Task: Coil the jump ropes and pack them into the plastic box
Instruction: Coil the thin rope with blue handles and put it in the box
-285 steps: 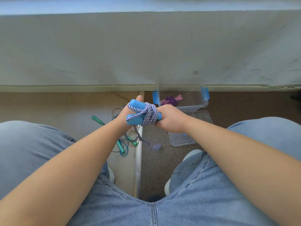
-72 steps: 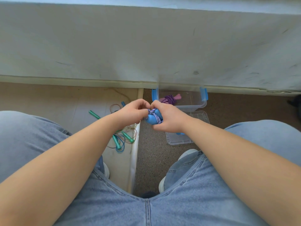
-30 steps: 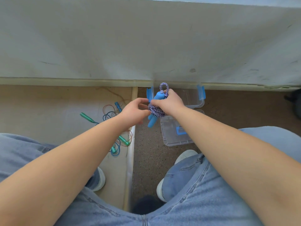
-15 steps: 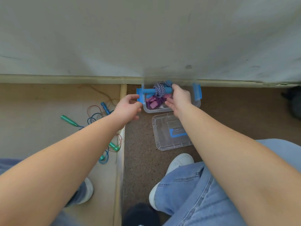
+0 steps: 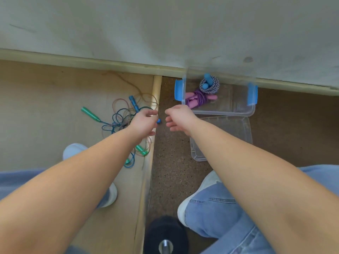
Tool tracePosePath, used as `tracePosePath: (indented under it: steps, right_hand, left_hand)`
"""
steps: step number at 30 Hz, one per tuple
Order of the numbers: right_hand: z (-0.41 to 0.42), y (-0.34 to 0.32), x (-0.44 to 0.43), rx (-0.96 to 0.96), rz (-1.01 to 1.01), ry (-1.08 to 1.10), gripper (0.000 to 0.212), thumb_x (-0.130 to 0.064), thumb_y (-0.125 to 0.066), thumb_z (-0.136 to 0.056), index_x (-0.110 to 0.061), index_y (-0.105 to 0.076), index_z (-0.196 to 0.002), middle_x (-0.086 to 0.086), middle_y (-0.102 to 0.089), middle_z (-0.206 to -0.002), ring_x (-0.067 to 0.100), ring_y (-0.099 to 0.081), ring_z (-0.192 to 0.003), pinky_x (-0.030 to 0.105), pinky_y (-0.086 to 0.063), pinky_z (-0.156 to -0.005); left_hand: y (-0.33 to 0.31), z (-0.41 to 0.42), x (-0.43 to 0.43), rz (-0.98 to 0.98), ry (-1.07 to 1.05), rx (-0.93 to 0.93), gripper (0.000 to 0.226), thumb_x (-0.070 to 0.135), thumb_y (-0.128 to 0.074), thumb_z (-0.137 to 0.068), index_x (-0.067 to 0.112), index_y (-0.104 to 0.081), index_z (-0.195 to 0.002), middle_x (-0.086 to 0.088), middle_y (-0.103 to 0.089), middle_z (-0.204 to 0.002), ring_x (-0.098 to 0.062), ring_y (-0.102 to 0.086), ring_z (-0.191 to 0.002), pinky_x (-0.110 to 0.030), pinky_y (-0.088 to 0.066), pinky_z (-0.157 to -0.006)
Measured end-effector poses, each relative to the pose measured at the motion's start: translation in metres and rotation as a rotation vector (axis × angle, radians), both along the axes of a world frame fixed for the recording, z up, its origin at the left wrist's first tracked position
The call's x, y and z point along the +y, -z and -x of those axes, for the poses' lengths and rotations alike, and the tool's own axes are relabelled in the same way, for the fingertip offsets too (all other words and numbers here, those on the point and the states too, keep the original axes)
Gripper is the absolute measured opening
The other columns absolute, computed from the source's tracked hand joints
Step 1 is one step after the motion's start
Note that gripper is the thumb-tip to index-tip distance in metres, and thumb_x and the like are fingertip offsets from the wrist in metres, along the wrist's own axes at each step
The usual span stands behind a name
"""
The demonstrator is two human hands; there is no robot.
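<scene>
Clear glossy plastic box (image 5: 242,107), braided cord rope (image 5: 213,87), speckled rough floor (image 5: 172,171)

1. Clear plastic box (image 5: 238,111), blue clips (image 5: 179,89)
2. Blue-and-white striped rope (image 5: 212,87), blue handles (image 5: 208,78)
3. Purple rope (image 5: 200,97), pink handles (image 5: 190,105)
4. Loose ropes (image 5: 119,118): blue, orange; green handles (image 5: 90,114)

Even soft daylight, faint shadows, slight motion blur, wide-angle bending at edges.

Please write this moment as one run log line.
left hand: open | right hand: open | box: two coiled ropes | tangled ropes: on floor
</scene>
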State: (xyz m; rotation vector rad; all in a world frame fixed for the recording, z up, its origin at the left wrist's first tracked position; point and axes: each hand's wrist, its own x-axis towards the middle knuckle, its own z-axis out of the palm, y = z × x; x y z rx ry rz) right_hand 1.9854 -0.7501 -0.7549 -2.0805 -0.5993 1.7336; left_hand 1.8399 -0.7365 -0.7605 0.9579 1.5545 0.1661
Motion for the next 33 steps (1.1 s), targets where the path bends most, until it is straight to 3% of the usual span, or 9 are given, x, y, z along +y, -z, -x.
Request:
tracePosePath:
  steps: [6, 10, 15, 20, 23, 26, 28, 30, 33]
  right_hand:
    - [0.031, 0.046, 0.014, -0.206, -0.027, -0.236, 0.024, -0.026, -0.053, -0.093, -0.019, -0.071, -0.108, 0.006, -0.073, -0.099, 0.025, -0.069, -0.09, 0.045, -0.062, -0.079]
    - [0.04, 0.072, 0.022, -0.347, -0.039, -0.401, 0.025, -0.023, -0.052, -0.096, -0.015, -0.072, -0.108, 0.006, -0.074, -0.101, 0.027, -0.067, -0.099, 0.035, -0.054, -0.084]
    - [0.047, 0.098, 0.03, -0.481, -0.13, -0.594, 0.034, -0.013, -0.052, -0.092, -0.017, -0.063, -0.124, 0.008, -0.064, -0.115, 0.029, -0.062, -0.102, 0.033, -0.051, -0.081]
    - [0.054, 0.126, 0.037, -0.725, -0.232, -0.921, 0.033, -0.028, -0.058, -0.092, -0.022, -0.055, -0.124, 0.005, -0.06, -0.108, 0.029, -0.063, -0.095, 0.043, -0.042, -0.083]
    - [0.054, 0.136, 0.043, -0.771, -0.229, -1.037, 0.028, -0.023, -0.06, -0.092, -0.023, -0.055, -0.12, 0.004, -0.06, -0.102, 0.029, -0.064, -0.091, 0.041, -0.039, -0.079]
    - [0.051, 0.139, 0.046, -0.752, -0.238, -1.047, 0.021, -0.018, -0.058, -0.091, -0.021, -0.056, -0.112, 0.004, -0.062, -0.098, 0.03, -0.063, -0.09, 0.038, -0.037, -0.074]
    - [0.048, 0.138, 0.046, -0.712, -0.225, -0.969, 0.018, -0.021, -0.056, -0.091, -0.019, -0.057, -0.109, 0.006, -0.064, -0.1, 0.031, -0.062, -0.093, 0.037, -0.041, -0.072]
    - [0.044, 0.135, 0.043, -0.675, -0.194, -0.85, 0.02, -0.023, -0.055, -0.092, -0.018, -0.059, -0.11, 0.009, -0.064, -0.101, 0.032, -0.059, -0.097, 0.038, -0.047, -0.075]
    - [0.04, 0.132, 0.034, -0.691, -0.168, -0.775, 0.023, -0.024, -0.052, -0.093, -0.017, -0.06, -0.114, 0.01, -0.063, -0.099, 0.03, -0.052, -0.107, 0.04, -0.046, -0.081]
  left_hand:
    - [0.035, 0.038, 0.006, 0.043, -0.085, 0.092, 0.029, 0.017, -0.049, -0.094, 0.022, -0.062, -0.12, 0.001, -0.062, -0.089, -0.017, -0.063, -0.086, -0.043, -0.059, -0.085]
    - [0.054, 0.055, 0.016, 0.036, -0.075, 0.138, 0.032, 0.018, -0.048, -0.093, 0.023, -0.064, -0.12, 0.0, -0.064, -0.089, -0.017, -0.063, -0.08, -0.041, -0.059, -0.084]
    - [0.079, 0.062, 0.04, -0.084, 0.057, 0.235, 0.034, 0.021, -0.048, -0.091, 0.029, -0.062, -0.122, 0.001, -0.069, -0.109, -0.02, -0.066, -0.09, -0.032, -0.054, -0.079]
    - [0.106, 0.058, 0.058, -0.348, 0.38, 0.316, 0.047, 0.016, -0.052, -0.091, 0.025, -0.055, -0.138, -0.005, -0.046, -0.145, -0.024, -0.051, -0.126, -0.034, -0.044, -0.103]
    - [0.121, 0.059, 0.067, -0.37, 0.469, 0.367, 0.048, 0.019, -0.054, -0.092, 0.023, -0.054, -0.14, -0.004, -0.037, -0.151, -0.026, -0.049, -0.129, -0.036, -0.044, -0.104]
    - [0.123, 0.055, 0.073, -0.26, 0.435, 0.493, 0.044, 0.02, -0.053, -0.092, 0.019, -0.054, -0.136, -0.01, -0.04, -0.142, -0.03, -0.058, -0.111, -0.036, -0.048, -0.093]
    - [0.123, 0.054, 0.076, -0.117, 0.336, 0.529, 0.036, 0.022, -0.051, -0.093, 0.016, -0.056, -0.129, -0.014, -0.053, -0.128, -0.033, -0.059, -0.103, -0.036, -0.049, -0.085]
    - [0.127, 0.058, 0.076, -0.016, 0.254, 0.535, 0.029, 0.025, -0.049, -0.093, 0.013, -0.057, -0.118, -0.013, -0.063, -0.115, -0.032, -0.06, -0.098, -0.035, -0.048, -0.078]
    - [0.132, 0.064, 0.069, 0.069, 0.256, 0.586, 0.028, 0.027, -0.052, -0.092, 0.013, -0.057, -0.114, -0.013, -0.064, -0.114, -0.032, -0.059, -0.099, -0.033, -0.043, -0.075]
